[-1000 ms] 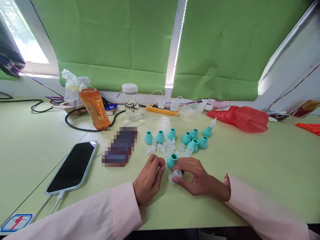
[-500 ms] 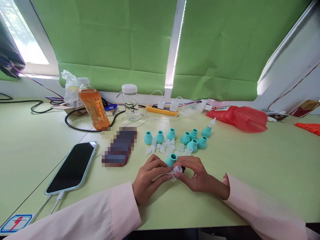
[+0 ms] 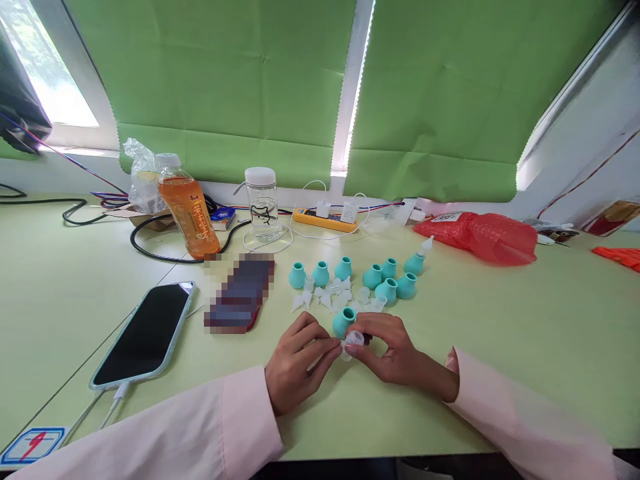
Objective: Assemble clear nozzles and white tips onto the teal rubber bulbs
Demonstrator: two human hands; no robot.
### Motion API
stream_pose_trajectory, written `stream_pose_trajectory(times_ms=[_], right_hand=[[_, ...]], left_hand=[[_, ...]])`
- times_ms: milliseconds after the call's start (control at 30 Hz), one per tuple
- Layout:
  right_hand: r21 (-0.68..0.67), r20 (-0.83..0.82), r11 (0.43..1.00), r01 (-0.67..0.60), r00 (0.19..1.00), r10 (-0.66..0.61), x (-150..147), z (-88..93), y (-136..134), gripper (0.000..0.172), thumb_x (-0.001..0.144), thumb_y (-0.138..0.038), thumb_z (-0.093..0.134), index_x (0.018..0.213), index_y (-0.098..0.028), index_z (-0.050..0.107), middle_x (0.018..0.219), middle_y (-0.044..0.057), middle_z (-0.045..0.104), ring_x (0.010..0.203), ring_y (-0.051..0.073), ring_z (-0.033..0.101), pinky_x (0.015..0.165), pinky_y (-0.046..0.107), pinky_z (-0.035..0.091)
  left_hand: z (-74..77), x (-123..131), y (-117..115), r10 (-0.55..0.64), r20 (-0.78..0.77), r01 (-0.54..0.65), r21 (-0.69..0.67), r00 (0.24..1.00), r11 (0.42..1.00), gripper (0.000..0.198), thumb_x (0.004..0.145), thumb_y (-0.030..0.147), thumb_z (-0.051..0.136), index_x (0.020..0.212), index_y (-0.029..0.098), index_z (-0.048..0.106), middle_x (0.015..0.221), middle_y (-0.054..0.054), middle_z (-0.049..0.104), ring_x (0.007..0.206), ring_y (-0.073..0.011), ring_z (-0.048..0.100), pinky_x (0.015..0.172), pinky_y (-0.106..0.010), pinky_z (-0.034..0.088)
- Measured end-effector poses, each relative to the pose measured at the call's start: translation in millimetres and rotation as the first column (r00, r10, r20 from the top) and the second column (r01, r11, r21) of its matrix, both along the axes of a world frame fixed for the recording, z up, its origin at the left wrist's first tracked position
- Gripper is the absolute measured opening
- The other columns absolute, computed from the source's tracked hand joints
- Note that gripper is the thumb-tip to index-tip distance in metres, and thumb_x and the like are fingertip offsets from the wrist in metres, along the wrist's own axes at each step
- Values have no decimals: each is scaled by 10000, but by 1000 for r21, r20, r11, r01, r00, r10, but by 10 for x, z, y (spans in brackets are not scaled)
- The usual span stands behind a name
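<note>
My right hand [image 3: 387,347] pinches a small clear plastic part with a round opening [image 3: 355,339] between thumb and fingers. Close against it, my left hand [image 3: 303,360] has thumb and fingertips pressed together on the edge of a small translucent plastic piece [image 3: 345,354]. Fingertips partly cover both, so whether they are joined is unclear. Just behind the hands stands an open-topped teal rubber bulb [image 3: 343,324]. Several more teal bulbs [image 3: 386,291] sit farther back, and one at the right carries a translucent nozzle tip [image 3: 428,244]. Loose translucent nozzle pieces [image 3: 325,298] lie in front of them.
Left of my hands lie a phone on a cable [image 3: 145,337] and a dark red-edged object [image 3: 241,293], blurred out. Behind stand an orange drink bottle [image 3: 190,217], a clear jar [image 3: 263,210] and a yellow power strip [image 3: 325,221]. A red plastic bag [image 3: 480,237] lies back right.
My left thumb and fingertips have come closer together at the left side of the clear part. My right hand keeps its pinch in nearly the same place.
</note>
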State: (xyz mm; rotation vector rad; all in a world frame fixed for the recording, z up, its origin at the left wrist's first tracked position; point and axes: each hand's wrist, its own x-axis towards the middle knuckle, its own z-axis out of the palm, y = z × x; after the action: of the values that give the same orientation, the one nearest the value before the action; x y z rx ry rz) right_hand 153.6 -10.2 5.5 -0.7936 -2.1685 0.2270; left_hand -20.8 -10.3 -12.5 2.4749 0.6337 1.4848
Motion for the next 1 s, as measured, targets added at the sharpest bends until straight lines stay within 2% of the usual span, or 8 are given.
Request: stream_pose_trajectory(times_ms=[300,600,800,1000], right_hand=[[42,-20,999,10,1000,-9,-13,22,-14,82,727,-228,532,682,-161,516,528,-13,459,489,90,396,470,219,339],[86,3,996,27,1000,-27,8,26,-21,63,722,-225,538,744,-166,534,578,5,534,543,109,489,527,235,396],[168,-19,986,23,1000,-20,19,28,-35,68,708,-213,551,749,-172,514,559,-2,516,540,111,487,517,233,393],[185,-42,983,-4,999,11,14,32,-33,67,719,-225,519,758,-175,497,541,-6,481,516,110,458,486,237,377]], left_hand=[[22,6,-16,13,-75,-18,-67,997,998,116,736,58,489,813,144,504,698,-34,520,685,-129,394,604,-267,385],[50,6,-52,-17,-133,-30,-341,991,940,77,818,116,365,812,160,428,740,-24,487,723,-124,417,632,-240,364],[57,8,-54,-10,-127,-36,-355,992,934,72,821,128,356,800,165,415,730,-17,473,723,-123,413,628,-236,351],[54,16,-65,-10,-115,-31,-351,993,936,68,818,131,359,793,174,406,721,-11,462,714,-122,408,624,-237,348]])
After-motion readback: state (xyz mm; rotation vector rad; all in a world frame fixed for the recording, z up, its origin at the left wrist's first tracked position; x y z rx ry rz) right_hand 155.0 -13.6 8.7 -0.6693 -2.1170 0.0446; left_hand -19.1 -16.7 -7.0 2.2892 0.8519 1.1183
